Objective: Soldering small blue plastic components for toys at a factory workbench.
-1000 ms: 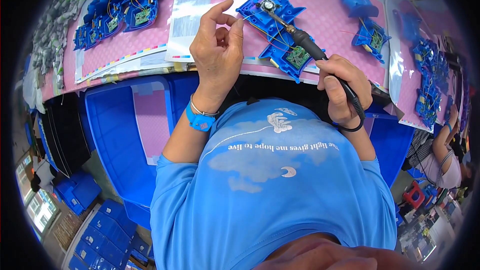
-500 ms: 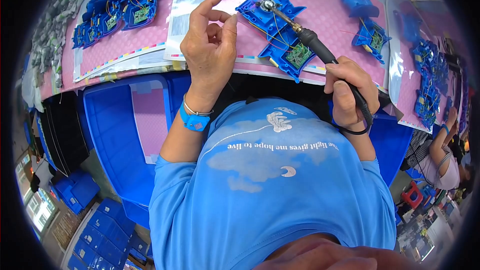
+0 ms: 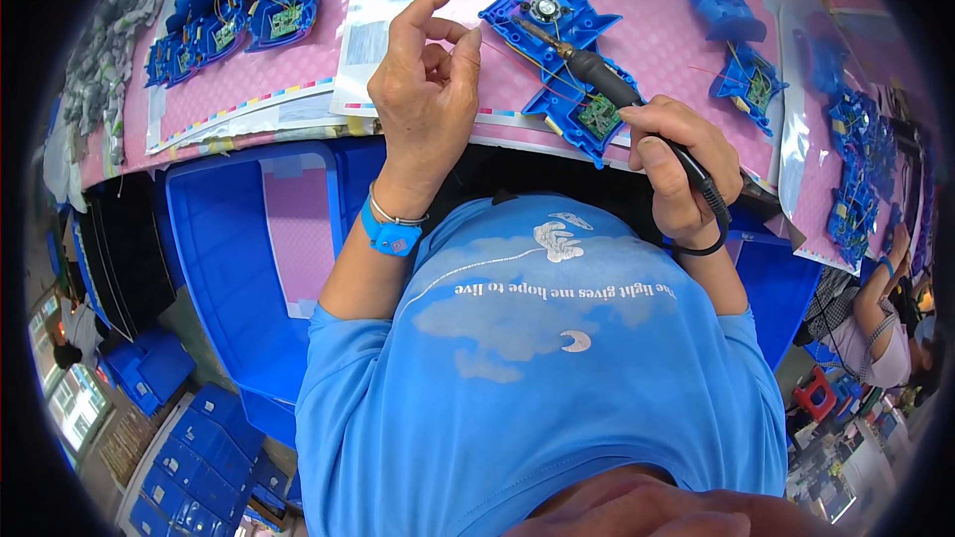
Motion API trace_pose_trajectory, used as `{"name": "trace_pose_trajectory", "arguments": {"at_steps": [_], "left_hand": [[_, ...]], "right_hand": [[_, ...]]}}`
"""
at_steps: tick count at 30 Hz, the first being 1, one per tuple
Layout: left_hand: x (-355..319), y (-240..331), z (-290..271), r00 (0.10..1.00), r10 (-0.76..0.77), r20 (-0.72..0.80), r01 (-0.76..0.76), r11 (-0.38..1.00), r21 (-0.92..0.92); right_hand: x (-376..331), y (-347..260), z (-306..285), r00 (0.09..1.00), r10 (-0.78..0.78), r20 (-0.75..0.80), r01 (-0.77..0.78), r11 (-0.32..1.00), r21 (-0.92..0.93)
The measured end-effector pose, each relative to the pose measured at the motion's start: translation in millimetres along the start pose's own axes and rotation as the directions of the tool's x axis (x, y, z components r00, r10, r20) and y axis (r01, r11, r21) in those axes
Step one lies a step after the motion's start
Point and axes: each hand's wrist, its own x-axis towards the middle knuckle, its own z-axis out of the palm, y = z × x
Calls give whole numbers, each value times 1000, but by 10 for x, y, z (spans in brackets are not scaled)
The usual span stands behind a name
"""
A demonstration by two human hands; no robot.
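Observation:
My right hand (image 3: 676,164) grips a black soldering iron (image 3: 597,70) whose tip reaches into an open blue plastic housing (image 3: 567,60) lying on the pink mat (image 3: 657,10). The housing holds a small round speaker part, a green circuit board (image 3: 600,117) and thin red and yellow wires. My left hand (image 3: 423,99) is raised just left of the housing, with thumb and fingers pinched on a thin strand that I cannot make out clearly. A blue strap (image 3: 388,234) circles my left wrist.
Several more blue housings with green boards lie at the far left (image 3: 239,10) and along the right (image 3: 751,80). A clear plastic bag (image 3: 378,10) lies on the mat. A blue bin (image 3: 249,249) sits under the bench edge. Another person (image 3: 880,328) sits at lower right.
My left hand has lifted and shifted slightly left, its index finger straightening upward. The soldering iron in my right hand has stayed over the housing.

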Motion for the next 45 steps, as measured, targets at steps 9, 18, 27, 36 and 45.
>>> {"name": "trace_pose_trajectory", "arguments": {"at_steps": [9,18,27,36,45], "left_hand": [[53,35,40,1000,-4,24,3,1000,27],[46,35,-177,996,-87,26,88,995,-40],[82,35,-262,842,438,313,-506,843,182],[189,-62,-120,781,563,272,-615,769,176],[202,-62,-102,819,468,332,-549,808,214]], "right_hand": [[10,-4,-4,1000,9,15,-8,1000,-15],[-10,-4,-42,1000,-9,-11,10,1000,4],[-8,-2,-8,1000,-16,-10,16,1000,6],[-8,-19,-23,1000,-2,-10,2,1000,0],[-10,10,-24,1000,4,-6,-4,1000,-2]]}}
